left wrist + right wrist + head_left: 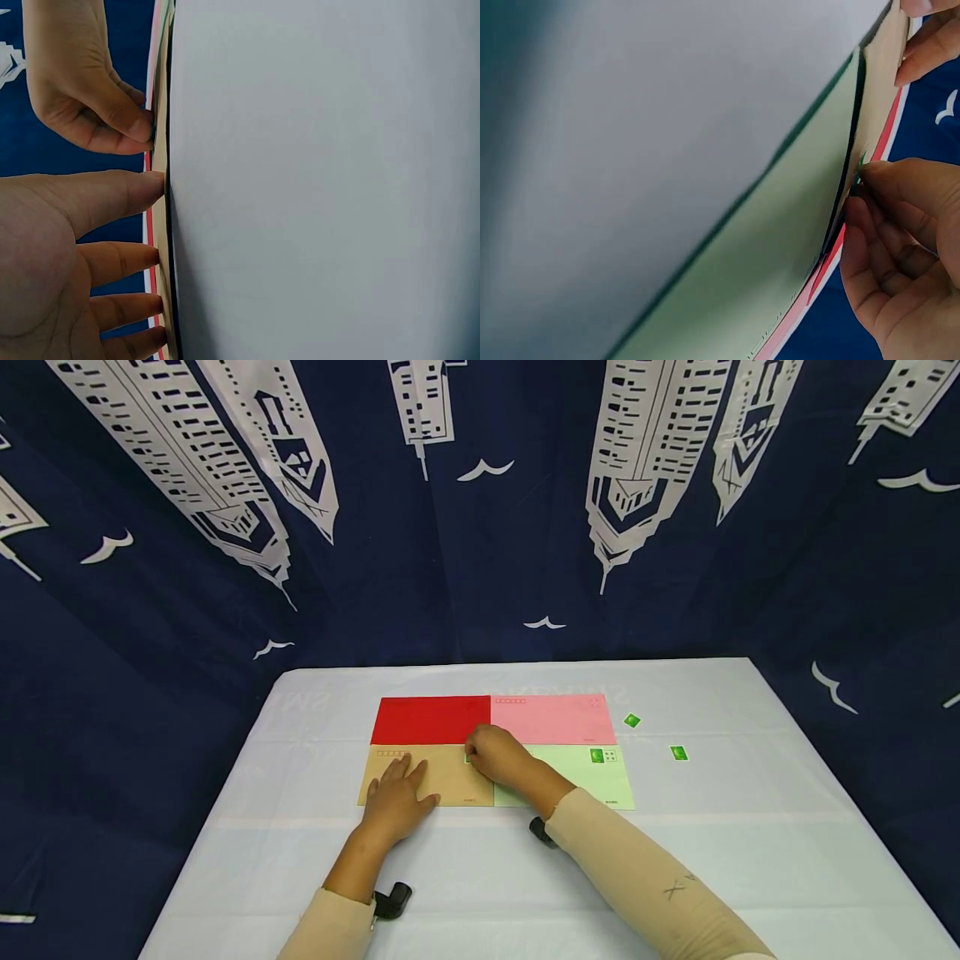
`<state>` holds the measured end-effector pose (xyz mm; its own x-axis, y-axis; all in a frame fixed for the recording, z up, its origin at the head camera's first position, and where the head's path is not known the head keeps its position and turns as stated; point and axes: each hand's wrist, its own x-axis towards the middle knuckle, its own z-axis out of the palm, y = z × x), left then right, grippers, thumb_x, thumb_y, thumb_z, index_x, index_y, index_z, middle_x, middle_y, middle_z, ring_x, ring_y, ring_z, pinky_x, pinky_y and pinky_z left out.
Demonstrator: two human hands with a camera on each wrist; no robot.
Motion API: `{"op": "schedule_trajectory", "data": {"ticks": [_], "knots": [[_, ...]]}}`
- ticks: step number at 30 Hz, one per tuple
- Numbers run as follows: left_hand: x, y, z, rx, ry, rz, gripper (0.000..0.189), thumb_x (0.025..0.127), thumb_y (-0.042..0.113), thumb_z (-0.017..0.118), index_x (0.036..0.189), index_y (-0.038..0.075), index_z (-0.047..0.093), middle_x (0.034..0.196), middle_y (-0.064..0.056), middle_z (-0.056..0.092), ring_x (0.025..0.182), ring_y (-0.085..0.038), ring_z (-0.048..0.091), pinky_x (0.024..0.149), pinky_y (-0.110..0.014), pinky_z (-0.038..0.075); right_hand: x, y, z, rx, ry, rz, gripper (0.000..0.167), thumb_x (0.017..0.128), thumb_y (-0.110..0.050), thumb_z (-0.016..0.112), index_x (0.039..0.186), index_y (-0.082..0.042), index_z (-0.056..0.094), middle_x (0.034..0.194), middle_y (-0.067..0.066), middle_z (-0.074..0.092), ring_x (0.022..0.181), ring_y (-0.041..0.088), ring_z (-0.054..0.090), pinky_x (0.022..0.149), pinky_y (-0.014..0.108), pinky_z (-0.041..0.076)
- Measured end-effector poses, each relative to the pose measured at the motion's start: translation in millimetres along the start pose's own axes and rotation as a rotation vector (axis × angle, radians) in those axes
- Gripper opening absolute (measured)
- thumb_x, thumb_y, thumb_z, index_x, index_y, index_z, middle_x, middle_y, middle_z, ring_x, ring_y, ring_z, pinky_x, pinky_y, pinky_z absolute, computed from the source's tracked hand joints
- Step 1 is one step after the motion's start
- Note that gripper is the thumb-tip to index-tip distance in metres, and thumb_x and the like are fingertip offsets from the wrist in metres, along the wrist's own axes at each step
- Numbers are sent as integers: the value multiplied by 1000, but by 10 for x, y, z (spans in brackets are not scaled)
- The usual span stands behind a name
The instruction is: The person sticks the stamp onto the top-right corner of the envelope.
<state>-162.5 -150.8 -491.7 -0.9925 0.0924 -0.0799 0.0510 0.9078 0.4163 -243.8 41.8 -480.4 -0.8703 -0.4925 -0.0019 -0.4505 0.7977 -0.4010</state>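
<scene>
On the tan envelope (450, 785), my left hand (395, 802) rests with fingers spread, fingertips pressing the paper. My right hand (506, 758) is at that envelope's upper right corner, where thumb and fingertips pinch a small green stamp (860, 171), mostly hidden by the fingers. The left wrist view shows the right hand (90, 90) bent down to the paper just beyond the left thumb. Under the right wrist lies a light green envelope (577, 785), bearing a green stamp (597, 756) in its upper right corner.
A red envelope (427, 720) and a pink envelope (558, 718) lie behind, edge to edge with the front pair. Two loose green stamps, a tilted one (632, 720) and a straighter one (678, 753), lie to the right on the white tabletop (750, 860).
</scene>
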Motion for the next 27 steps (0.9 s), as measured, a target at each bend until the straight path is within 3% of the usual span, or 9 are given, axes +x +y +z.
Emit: {"op": "schedule_trajectory", "data": {"ticks": [12,27], "knots": [[-4,-4,6,1,-3,-3,64,91,30,72,147,5,52,159,-25,38,151,-44,31,115,-74,25,14,-43,35,-42,7,28,9,94,-6,67,89,-8,73,88,3,62,74,13,54,65,19,50],[16,-35,24,9,-18,1,65,92,32,71,148,5,51,159,-25,38,151,-44,30,116,-73,24,4,-25,71,-81,56,44,7,92,-11,71,89,-8,76,88,3,62,78,14,57,73,23,55]]}}
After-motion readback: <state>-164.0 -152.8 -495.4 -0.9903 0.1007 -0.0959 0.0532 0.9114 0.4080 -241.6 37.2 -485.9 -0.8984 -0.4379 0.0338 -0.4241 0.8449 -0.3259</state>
